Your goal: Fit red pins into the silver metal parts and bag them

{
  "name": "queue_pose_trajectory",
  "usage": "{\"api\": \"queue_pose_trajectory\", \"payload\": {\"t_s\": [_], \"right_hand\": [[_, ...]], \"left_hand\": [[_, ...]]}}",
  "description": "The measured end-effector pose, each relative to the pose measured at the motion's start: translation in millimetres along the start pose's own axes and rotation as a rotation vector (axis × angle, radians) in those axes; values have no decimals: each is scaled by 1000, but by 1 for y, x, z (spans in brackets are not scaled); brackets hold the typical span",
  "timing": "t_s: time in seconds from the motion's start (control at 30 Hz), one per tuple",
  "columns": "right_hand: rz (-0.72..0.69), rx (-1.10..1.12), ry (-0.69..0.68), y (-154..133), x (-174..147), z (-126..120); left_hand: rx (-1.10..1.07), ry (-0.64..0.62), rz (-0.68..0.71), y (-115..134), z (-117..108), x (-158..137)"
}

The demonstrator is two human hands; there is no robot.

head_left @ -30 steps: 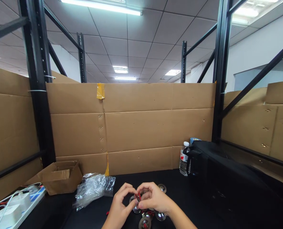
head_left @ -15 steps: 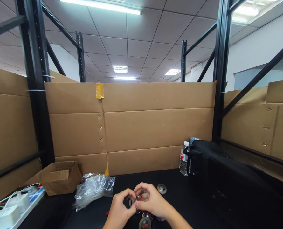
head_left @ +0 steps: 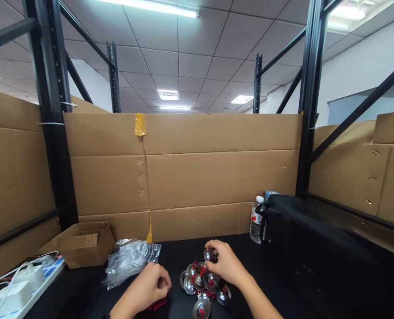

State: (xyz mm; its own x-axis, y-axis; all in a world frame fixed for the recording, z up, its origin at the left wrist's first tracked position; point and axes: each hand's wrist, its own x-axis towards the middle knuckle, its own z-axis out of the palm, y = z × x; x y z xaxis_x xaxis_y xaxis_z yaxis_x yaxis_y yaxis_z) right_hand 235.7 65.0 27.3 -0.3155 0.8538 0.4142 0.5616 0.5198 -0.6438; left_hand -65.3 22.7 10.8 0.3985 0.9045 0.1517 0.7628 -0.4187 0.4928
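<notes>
The person's right hand (head_left: 226, 262) is at the far edge of a cluster of small metal cymbals (head_left: 198, 279), thumb and fingers closed around one shiny cymbal (head_left: 210, 254). The cluster sits on the black tabletop (head_left: 180, 249), between the two hands, its discs overlapping and red cords (head_left: 211, 293) threading among them; the nearest cymbal (head_left: 202, 309) lies at its near edge with a bit of red at the middle. To the left, the left hand (head_left: 149, 285) is low over the table with its fingers curled and the thumb close to them; I can't tell whether it pinches anything. A loose red cord (head_left: 157, 304) lies right by its near side. Beyond that hand I see a crumpled clear plastic bag (head_left: 130, 260), then an open cardboard box (head_left: 86, 248) farther left, and a white power strip (head_left: 55, 275) with plugs (head_left: 13, 296) at the near left. On the far right, a water bottle (head_left: 255, 226) stands just beside a big black bag (head_left: 316, 257), in front of a tall cardboard panel (head_left: 190, 177).
</notes>
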Motion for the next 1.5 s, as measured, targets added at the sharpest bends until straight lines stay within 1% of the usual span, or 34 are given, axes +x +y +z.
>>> {"api": "queue_pose_trajectory", "payload": {"t_s": [0.07,0.13,0.23,0.3,0.4,0.5,0.57,0.67,0.7,0.73,0.8,0.87,0.93,1.0,1.07,1.13,1.2,1.33,1.4,1.43,1.5], "right_hand": [[88,-77,57,18,4,-12],[196,-183,79,38,6,-21],[346,-325,58,62,5,-25],[395,-367,12,71,4,-23],[419,-374,-34,76,2,-19],[382,-340,-53,76,2,-17],[349,-324,-79,76,1,-18],[307,-315,-127,76,1,-19],[289,-311,-142,75,0,-19],[271,-309,-153,74,0,-20],[243,-311,-153,73,0,-20],[231,-320,-139,70,0,-21],[236,-328,-131,68,1,-21],[252,-333,-139,65,1,-22],[257,-335,-153,63,1,-23],[248,-333,-157,61,0,-22],[237,-328,-156,61,-1,-21],[212,-292,-129,59,0,-22],[142,-216,-64,50,2,-23],[89,-158,-21,43,3,-24],[-24,-22,45,22,4,-25]], "left_hand": [[-11,-57,-10,-12,-6,-3],[-42,-109,-17,-21,-9,-6],[-108,-192,-47,-25,-10,-9],[-131,-227,-68,-26,-8,-10],[-127,-221,-85,-27,-4,-9],[-88,-211,-87,-27,-3,-7],[-32,-158,-65,-20,-5,-7],[-8,2,37,5,-7,-6],[-43,30,87,16,-5,-6],[-84,19,148,27,-2,-5],[-128,-24,275,46,11,-2],[-100,-90,386,57,30,5],[-62,-127,461,57,51,13],[-21,-138,494,51,68,22],[12,-129,504,43,79,29],[29,-126,504,38,83,31],[31,-134,495,39,81,30],[20,-109,421,54,70,21],[8,-28,367,60,66,18],[-10,48,319,62,64,17],[-87,243,185,61,60,16]]}}
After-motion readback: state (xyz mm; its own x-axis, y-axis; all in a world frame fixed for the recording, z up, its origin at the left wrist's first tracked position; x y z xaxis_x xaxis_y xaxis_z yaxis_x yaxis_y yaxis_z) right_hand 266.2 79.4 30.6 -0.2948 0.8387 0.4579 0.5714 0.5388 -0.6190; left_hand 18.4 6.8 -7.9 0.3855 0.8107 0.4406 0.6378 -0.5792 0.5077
